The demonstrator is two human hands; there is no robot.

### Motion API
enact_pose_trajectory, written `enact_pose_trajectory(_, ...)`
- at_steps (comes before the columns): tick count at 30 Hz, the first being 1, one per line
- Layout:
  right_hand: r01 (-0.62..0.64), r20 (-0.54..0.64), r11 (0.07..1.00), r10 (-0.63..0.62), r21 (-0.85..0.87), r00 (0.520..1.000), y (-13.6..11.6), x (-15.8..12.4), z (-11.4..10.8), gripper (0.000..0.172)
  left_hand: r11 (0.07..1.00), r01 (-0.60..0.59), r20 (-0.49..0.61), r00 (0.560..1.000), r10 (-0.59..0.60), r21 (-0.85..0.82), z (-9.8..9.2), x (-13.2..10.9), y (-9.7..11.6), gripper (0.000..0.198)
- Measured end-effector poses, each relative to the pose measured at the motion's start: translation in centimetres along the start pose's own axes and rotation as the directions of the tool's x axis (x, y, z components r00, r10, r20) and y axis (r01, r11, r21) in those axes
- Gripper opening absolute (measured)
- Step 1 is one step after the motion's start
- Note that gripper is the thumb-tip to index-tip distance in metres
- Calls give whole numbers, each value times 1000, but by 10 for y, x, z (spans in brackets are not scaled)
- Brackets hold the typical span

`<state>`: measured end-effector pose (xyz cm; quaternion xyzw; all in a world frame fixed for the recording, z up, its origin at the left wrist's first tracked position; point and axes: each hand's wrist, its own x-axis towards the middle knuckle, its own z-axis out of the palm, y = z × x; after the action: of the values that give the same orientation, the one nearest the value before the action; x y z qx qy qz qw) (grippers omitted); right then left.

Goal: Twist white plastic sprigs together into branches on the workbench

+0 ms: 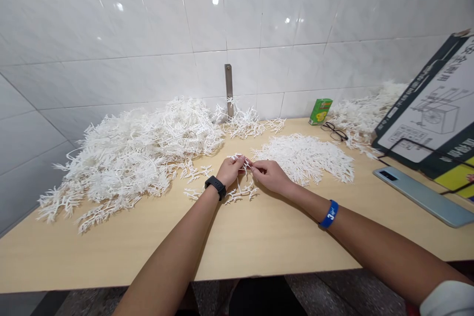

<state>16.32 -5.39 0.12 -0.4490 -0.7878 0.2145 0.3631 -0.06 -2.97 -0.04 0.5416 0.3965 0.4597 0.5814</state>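
Note:
My left hand (228, 172), with a black band at its wrist, pinches a white branching sprig (247, 167) that looks like plastic coral. From the other side, the closed fingertips of my right hand (273, 177) grip the same sprig. More loose white sprigs (242, 192) lie on the table just below my hands. To the left rises a large tangled heap of white sprigs (148, 148). Right of my hands spreads a flatter pile of small white pieces (305, 158). My fingers hide part of the held sprig.
A metal bracket (228, 89) stands against the tiled wall behind a small clump of sprigs (244, 123). At the right are a green box (320, 111), eyeglasses (335, 132), another white heap (366, 108), a printed carton (433, 108) and a phone (424, 196) on the wooden table (281, 242).

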Motion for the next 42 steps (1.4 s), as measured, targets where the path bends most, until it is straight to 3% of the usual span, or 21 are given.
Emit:
enact_pose_trajectory(8,-19,63,996,14,85,998,-4,0,2,24,978,98,-50,993,-108,-184,2,1,3,30)
enact_pose_trajectory(14,1,25,991,-4,135,1000,-9,0,-3,25,959,162,-33,984,-174,-231,2,-1,7,27)
enact_pose_trajectory(23,-12,51,973,0,231,999,-4,-1,-8,27,953,154,83,987,-137,-262,0,-2,4,16)
enact_pose_trajectory(31,4,58,969,-19,249,998,-4,0,-11,29,947,140,122,987,-109,-288,-2,-2,3,15)
enact_pose_trajectory(42,-76,29,924,71,375,997,-2,1,-9,27,951,146,130,985,-114,-274,-2,-4,5,16)
